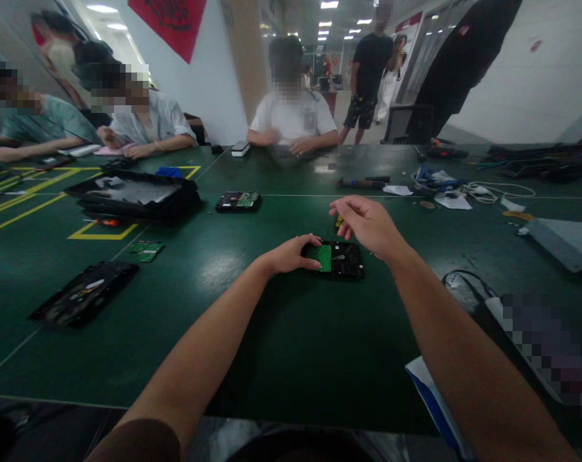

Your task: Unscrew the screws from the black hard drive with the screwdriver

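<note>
A black hard drive (347, 260) with a green circuit board (325, 257) lies on the table in front of me. My left hand (298, 253) grips its left end, thumb on the near side and fingers on the far side. Above the drive's far edge, my right hand (362, 224) pinches a small screwdriver (339, 222) with a yellow and black handle. Its thin shaft points down towards the drive; whether the tip touches a screw cannot be made out.
Another hard drive (239, 201), a loose circuit board (147, 249), a dark casing (86, 294) and stacked black trays (134, 196) lie leftward. Tools (362, 183), cables (497, 189) and a grey metal box (563, 237) lie rightward. A person (293, 115) sits opposite.
</note>
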The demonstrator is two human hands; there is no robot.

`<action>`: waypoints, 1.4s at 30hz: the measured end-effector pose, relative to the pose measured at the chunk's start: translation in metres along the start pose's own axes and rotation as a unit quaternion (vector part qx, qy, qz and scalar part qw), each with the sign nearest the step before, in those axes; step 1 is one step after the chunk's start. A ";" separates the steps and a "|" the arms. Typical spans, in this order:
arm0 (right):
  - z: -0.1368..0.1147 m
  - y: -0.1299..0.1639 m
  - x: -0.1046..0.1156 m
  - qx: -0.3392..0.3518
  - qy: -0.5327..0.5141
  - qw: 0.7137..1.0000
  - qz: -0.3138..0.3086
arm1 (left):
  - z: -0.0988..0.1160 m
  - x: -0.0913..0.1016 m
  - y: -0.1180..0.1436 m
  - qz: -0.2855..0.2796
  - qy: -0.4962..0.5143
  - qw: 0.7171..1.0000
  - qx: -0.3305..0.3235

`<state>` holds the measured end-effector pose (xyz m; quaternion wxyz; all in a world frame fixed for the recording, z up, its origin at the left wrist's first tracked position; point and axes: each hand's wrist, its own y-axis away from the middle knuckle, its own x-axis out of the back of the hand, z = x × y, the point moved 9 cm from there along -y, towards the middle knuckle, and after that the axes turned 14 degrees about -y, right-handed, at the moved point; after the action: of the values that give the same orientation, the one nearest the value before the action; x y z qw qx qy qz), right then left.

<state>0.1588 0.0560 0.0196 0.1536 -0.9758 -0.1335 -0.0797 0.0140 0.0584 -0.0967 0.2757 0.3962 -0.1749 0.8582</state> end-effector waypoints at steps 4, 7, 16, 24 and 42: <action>0.000 -0.002 0.002 0.025 0.023 0.999 0.009 | 0.000 0.000 0.000 0.001 0.004 1.000 -0.002; -0.002 -0.002 0.010 0.054 0.069 0.995 0.037 | 0.001 0.000 0.000 0.001 0.004 1.000 -0.006; -0.008 0.002 -0.001 0.041 0.062 0.997 0.001 | 0.001 0.001 0.000 0.000 -0.005 1.000 -0.001; -0.012 0.000 0.011 0.072 0.125 0.988 0.057 | 0.001 0.000 0.000 -0.003 0.000 1.000 0.006; -0.005 -0.002 0.011 0.055 0.087 0.994 0.042 | 0.000 0.000 0.001 -0.001 0.008 1.000 0.005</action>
<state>0.1685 0.0589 0.0268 0.2208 -0.9602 -0.0829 -0.1500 0.0138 0.0579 -0.0966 0.2757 0.3905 -0.1683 0.8621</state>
